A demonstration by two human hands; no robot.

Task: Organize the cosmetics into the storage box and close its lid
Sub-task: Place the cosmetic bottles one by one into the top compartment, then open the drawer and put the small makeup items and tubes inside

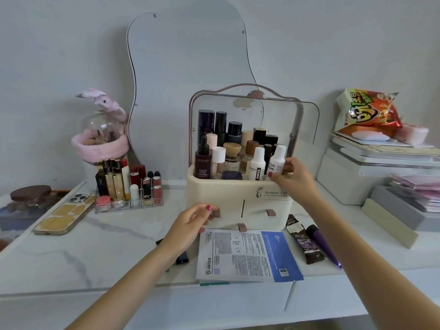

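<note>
Cosmetics on a marble-look table, storage box at centre with its clear lid raised.

Left to right: phone lying flat; clear lipstick rack below a pink headband; left hand, fingers curled, pinching the pink tab of the box's upper left drawer; cream box, its top compartment packed with upright bottles, including a dark dropper bottle; sheet-mask packet flat in front of the box; right hand gripping a small white bottle at the compartment's right front corner; brown tube and purple tube lying just right of the packet; white container stacked with a snack bag.
</note>
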